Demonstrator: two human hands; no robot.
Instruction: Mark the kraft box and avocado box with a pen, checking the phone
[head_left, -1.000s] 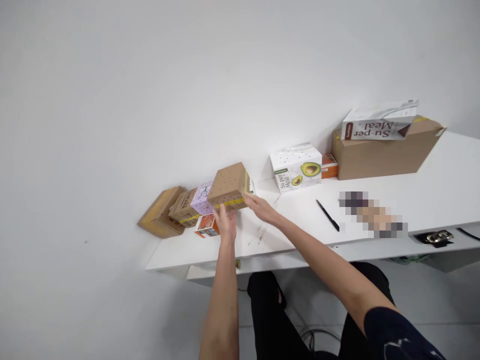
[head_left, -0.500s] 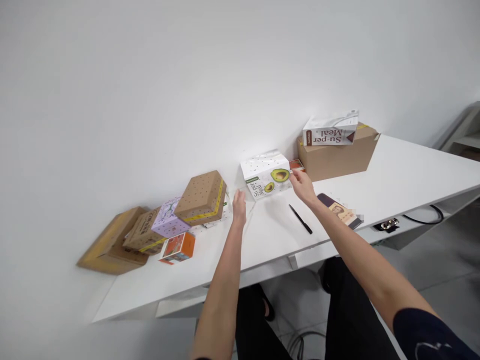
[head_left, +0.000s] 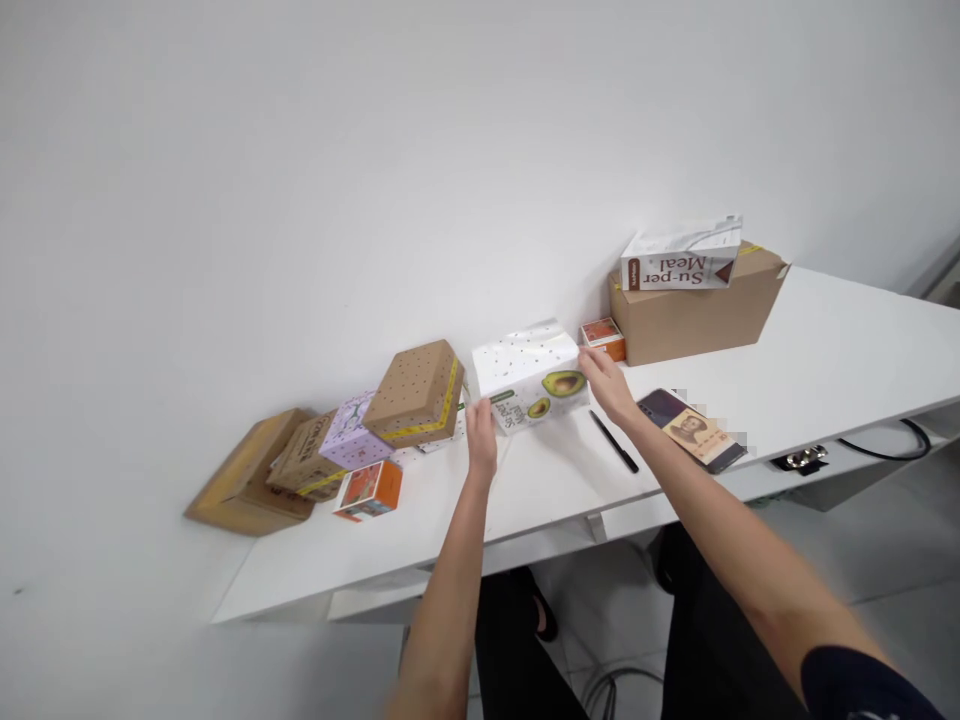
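Note:
Between my two hands is a white dotted box (head_left: 528, 362) printed with avocados and the words "Su-per Meal". My left hand (head_left: 481, 436) grips its left end, fingers against the side. My right hand (head_left: 606, 384) holds the right end near the larger avocado picture. The box is tilted, its printed side facing me; whether its underside touches the table I cannot tell. Below the right hand a black pen (head_left: 614, 441) lies on the table. A phone (head_left: 694, 430) with a picture on its back lies beside my right forearm.
On the white table (head_left: 540, 490), a brown dotted box (head_left: 416, 392), a lilac box (head_left: 355, 432), brown cartons (head_left: 251, 472) and an orange box (head_left: 369, 490) stand left. Another orange box (head_left: 604, 338) sits beside a large carton (head_left: 694, 320) bearing a second "Su-per Meal" box (head_left: 681, 258).
Both hands have closed on the ends of the avocado box. It has come away from the wall toward me and tipped, uncovering more of the small orange box behind it.

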